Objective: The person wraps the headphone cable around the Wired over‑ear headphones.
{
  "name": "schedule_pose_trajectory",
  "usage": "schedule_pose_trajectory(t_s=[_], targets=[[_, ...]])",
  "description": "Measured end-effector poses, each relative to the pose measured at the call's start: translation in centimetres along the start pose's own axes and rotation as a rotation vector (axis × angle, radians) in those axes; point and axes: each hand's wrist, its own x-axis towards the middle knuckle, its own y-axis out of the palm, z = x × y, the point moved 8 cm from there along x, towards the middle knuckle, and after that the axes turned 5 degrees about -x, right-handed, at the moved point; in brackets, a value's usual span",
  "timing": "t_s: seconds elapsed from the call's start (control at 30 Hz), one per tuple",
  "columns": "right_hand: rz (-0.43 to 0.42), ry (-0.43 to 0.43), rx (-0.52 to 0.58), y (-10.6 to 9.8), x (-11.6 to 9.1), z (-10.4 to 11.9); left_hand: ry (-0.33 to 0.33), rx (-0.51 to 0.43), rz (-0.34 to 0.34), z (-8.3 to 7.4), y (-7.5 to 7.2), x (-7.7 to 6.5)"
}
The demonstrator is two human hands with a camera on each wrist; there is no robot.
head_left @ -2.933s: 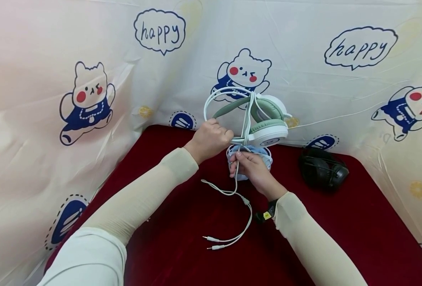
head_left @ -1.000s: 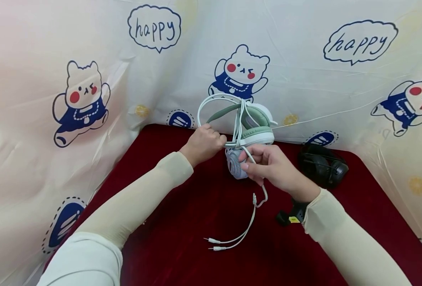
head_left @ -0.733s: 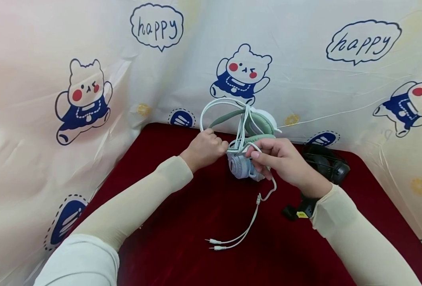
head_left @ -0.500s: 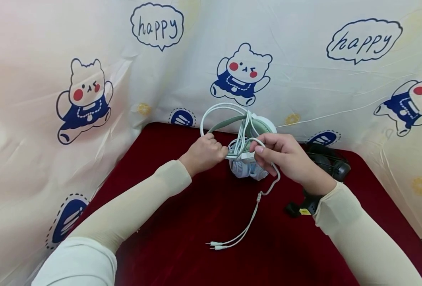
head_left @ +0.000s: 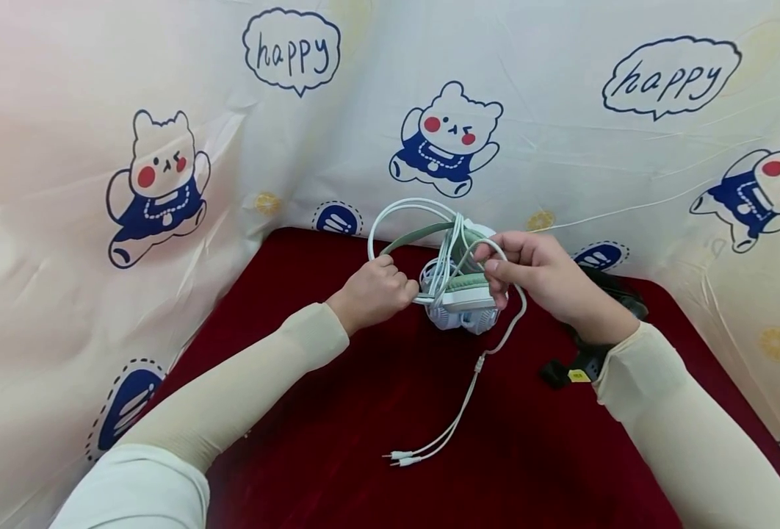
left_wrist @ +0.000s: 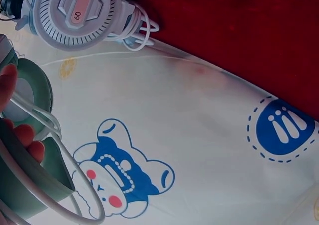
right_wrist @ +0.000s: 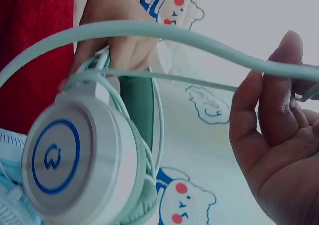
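White and green headphones [head_left: 469,297] are tilted over the back of the table, with loops of white cable wound round the headband. My left hand [head_left: 377,292] grips the headband. In the left wrist view, its fingers [left_wrist: 24,133] curl over the green padding. Right of the ear cups, my right hand [head_left: 542,278] pinches a length of the white cable [head_left: 510,330] between thumb and fingers. From there the cable arcs down past a splitter to two plugs [head_left: 403,458] low over the red cloth. The right wrist view shows a white ear cup [right_wrist: 75,150] with a blue ring.
Behind and below the held headphones, a pale blue-white headset [head_left: 446,317] sits on the red-covered table [head_left: 337,411]. Black headphones [head_left: 628,300] lie at the back right, mostly behind my right forearm. A printed white curtain [head_left: 535,162] encloses the back and sides.
My right hand has moved right and up with the cable from below the headphones. The headphones have come down and now overlap the pale headset; my left hand keeps its grip, slightly lower.
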Motion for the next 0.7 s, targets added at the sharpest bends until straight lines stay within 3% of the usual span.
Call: schedule_pose_trajectory(t_s=[0.17, 0.3, 0.57, 0.7], targets=[[-0.038, 0.098, 0.010, -1.4, 0.4, -1.1, 0.038, -0.007, -0.032, -0.6, 0.0, -0.3], [-0.059, 0.149, -0.060, -2.3, 0.8, -1.7, 0.065, 0.007, -0.041, -1.1, 0.0, -0.5], [-0.055, 0.158, -0.201, -3.5, 1.2, -1.6, 0.090, 0.012, -0.034, -1.6, -0.2, -1.2], [-0.080, 0.223, -0.277, -4.3, 1.1, -1.8, 0.106, 0.011, -0.050, -1.7, -0.4, -1.5]])
